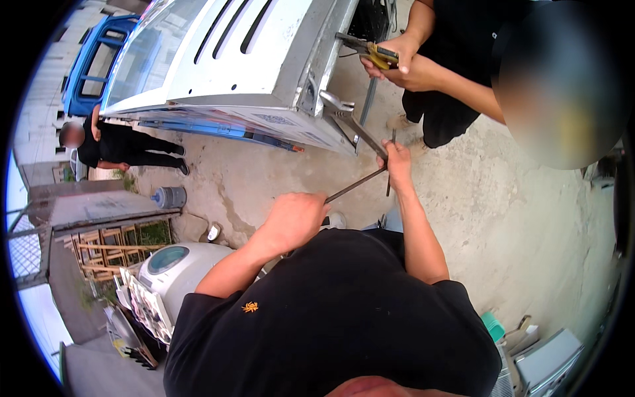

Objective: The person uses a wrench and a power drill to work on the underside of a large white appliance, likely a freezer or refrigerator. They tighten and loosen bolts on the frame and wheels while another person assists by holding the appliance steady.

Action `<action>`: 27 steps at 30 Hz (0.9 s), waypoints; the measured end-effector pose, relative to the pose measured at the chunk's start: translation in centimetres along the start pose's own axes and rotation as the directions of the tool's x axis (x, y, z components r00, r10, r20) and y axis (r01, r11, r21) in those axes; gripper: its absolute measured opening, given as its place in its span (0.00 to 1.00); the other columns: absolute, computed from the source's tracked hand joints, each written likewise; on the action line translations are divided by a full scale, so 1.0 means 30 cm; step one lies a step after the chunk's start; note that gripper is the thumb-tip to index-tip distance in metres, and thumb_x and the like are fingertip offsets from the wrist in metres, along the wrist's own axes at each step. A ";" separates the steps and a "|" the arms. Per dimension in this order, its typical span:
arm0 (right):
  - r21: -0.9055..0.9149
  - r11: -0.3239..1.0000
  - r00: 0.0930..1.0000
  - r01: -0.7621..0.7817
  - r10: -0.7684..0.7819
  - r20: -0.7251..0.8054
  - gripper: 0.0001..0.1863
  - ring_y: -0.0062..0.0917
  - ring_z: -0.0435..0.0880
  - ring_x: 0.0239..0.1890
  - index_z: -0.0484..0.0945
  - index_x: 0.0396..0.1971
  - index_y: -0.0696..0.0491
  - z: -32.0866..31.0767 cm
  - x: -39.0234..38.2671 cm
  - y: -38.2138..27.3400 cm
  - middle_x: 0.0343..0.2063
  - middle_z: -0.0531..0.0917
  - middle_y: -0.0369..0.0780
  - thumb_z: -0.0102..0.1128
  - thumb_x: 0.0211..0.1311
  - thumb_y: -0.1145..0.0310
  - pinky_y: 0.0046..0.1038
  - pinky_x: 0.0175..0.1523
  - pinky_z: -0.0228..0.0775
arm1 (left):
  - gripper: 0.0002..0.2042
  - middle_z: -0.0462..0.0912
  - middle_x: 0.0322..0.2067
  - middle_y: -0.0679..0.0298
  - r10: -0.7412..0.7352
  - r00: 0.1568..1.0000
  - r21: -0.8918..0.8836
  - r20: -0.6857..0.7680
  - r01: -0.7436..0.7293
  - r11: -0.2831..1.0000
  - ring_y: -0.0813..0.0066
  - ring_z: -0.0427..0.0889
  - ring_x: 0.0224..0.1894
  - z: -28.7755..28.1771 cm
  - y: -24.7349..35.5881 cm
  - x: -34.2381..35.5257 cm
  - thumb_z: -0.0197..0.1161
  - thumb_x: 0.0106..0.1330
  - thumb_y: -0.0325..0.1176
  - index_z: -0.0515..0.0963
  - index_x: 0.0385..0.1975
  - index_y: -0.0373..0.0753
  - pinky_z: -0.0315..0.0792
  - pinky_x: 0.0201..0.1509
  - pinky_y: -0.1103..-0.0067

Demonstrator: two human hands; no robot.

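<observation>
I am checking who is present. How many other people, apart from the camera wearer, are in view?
2. One person in black crouches by the blue vehicle at the left. Another person stands at the upper right, gripping yellow-handled pliers. More may be hidden behind the silver panel.

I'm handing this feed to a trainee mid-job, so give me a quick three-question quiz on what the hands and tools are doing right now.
1. True or false: the person's left hand and right hand grip the same thin metal rod.
2. What does the co-worker's hand hold at the corner of the silver metal casing? A) pliers with yellow handles B) a hammer C) a paint brush
3. Fill in: the round-topped white appliance at lower left is a ____.

Key
1. True: one hand at each end of the rod.
2. A: the pliers.
3. Washing machine.
</observation>
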State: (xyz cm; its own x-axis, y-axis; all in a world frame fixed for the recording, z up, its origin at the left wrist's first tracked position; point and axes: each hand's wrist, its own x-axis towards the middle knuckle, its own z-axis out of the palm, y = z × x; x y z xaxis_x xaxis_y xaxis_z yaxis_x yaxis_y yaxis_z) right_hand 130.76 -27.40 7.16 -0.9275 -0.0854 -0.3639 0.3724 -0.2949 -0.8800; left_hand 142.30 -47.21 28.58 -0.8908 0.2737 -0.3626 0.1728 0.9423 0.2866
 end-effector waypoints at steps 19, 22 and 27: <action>-0.036 0.992 0.991 0.122 -0.124 -0.042 0.12 0.17 0.72 0.16 0.77 0.29 0.56 -0.040 0.043 -0.009 0.16 0.76 0.34 0.53 0.69 0.65 0.22 0.25 0.61 | 0.11 0.81 0.22 0.49 0.135 0.991 0.026 -0.022 -0.135 0.991 0.45 0.82 0.29 0.053 0.050 0.011 0.57 0.71 0.35 0.72 0.32 0.32 0.74 0.34 0.58; 0.024 0.993 0.994 0.112 -0.111 -0.025 0.12 0.18 0.76 0.18 0.75 0.29 0.55 -0.027 0.039 0.014 0.18 0.77 0.35 0.55 0.70 0.64 0.22 0.26 0.65 | 0.10 0.81 0.23 0.48 0.101 0.995 0.003 -0.015 -0.101 0.995 0.43 0.81 0.31 0.024 0.011 0.016 0.57 0.71 0.35 0.71 0.34 0.33 0.73 0.35 0.57; 0.057 0.992 0.983 0.114 -0.121 0.136 0.15 0.19 0.80 0.21 0.69 0.26 0.51 -0.060 0.022 -0.051 0.20 0.80 0.37 0.63 0.68 0.64 0.21 0.26 0.69 | 0.09 0.81 0.26 0.46 0.079 0.996 -0.007 0.041 -0.078 0.997 0.41 0.80 0.33 0.015 -0.057 0.019 0.55 0.72 0.35 0.71 0.35 0.35 0.72 0.37 0.56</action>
State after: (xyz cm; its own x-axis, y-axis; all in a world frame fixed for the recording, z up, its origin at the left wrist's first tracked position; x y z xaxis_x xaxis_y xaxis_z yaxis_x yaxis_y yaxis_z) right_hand 129.64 -25.29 7.72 -0.9615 -0.1779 -0.2096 0.2615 -0.3561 -0.8971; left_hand 141.68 -48.58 27.50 -0.8564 0.3546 -0.3753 0.2391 0.9165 0.3206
